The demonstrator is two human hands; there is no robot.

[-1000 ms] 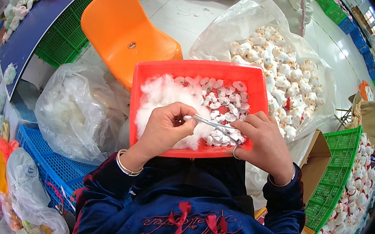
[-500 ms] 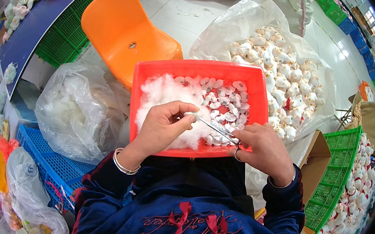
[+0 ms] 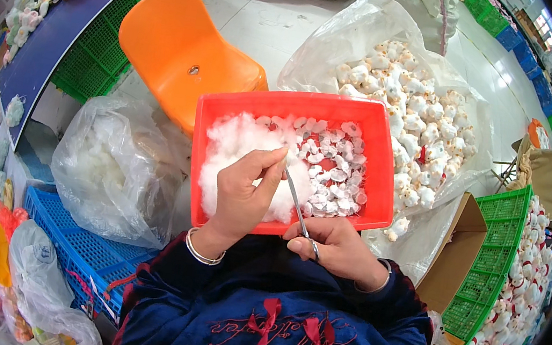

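Scissor-handled tool (image 3: 296,200) slants over the red tray (image 3: 382,166), its tip toward eleven o'clock. White fluff (image 3: 242,136) fills the tray's nine-o'clock side; the left hand (image 3: 246,186) pinches closed at the tip, anything held hidden; small white pieces (image 3: 339,175) lie toward three; the right hand (image 3: 335,244) grips the handles at five.

i see a red tub (image 3: 382,163), white stuffing (image 3: 232,139) along its left edge, greyish-white pieces (image 3: 339,175) toward its right. the tool (image 3: 297,200) is silver. past its far left corner, an orange chair (image 3: 178,42); before its near edge, a navy top (image 3: 202,296) with crimson ribbons (image 3: 260,343) and looping crimson embroidery (image 3: 231,328).
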